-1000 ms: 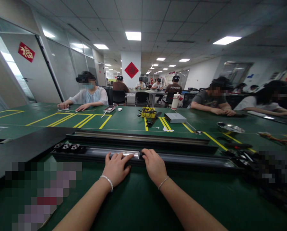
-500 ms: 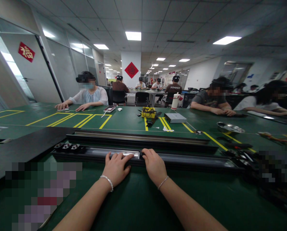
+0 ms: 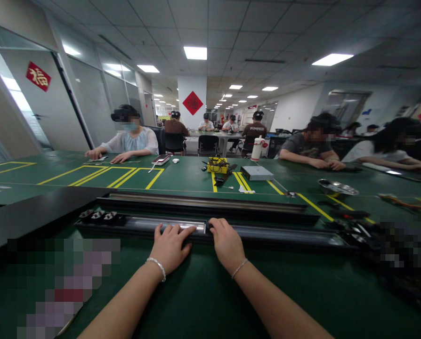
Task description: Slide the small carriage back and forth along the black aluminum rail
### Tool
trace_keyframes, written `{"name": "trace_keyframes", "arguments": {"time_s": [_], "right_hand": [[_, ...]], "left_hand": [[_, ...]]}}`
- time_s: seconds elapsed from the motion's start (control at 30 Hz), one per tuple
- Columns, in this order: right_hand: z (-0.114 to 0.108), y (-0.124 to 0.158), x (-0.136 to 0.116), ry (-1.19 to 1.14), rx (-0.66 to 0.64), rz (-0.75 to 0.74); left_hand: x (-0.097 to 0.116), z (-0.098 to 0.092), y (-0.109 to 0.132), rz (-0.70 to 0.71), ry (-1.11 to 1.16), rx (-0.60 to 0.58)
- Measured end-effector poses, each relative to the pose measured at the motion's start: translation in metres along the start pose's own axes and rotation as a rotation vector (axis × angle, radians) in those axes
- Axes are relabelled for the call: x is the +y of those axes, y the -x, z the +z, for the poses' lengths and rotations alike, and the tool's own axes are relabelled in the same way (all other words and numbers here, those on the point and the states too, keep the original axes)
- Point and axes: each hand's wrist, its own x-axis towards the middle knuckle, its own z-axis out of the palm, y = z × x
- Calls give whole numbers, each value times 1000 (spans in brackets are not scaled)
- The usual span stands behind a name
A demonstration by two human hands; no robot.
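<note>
A long black metal channel [image 3: 281, 237] lies crosswise on the green table in front of me. My left hand [image 3: 170, 245] rests on its near edge, fingers spread, the tips on a shiny strip [image 3: 143, 223] inside the channel. Just to the right, my right hand [image 3: 227, 240] has its fingers bent around a small black piece [image 3: 207, 226] at the strip's end; its shape is mostly hidden. Several black sockets with metal pins [image 3: 98, 215] sit in the channel's left end.
Behind lies a second black channel [image 3: 203, 203]. A dark panel [image 3: 51, 212] is at left, tangled black parts [image 3: 359, 233] at right. Farther back are a yellow box with cables [image 3: 217, 165], a grey box [image 3: 257, 173] and a metal bowl [image 3: 337, 187]. Co-workers sit across the table.
Both my hands stay in the same place on the channel. Across the table at left, a co-worker's hand has shifted slightly.
</note>
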Motion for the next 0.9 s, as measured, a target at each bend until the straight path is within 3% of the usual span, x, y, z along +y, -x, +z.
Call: {"name": "trace_keyframes", "arguments": {"time_s": [0.9], "right_hand": [[-2, 1, 0, -7, -10, 10]], "left_hand": [[1, -3, 0, -13, 4, -28]]}}
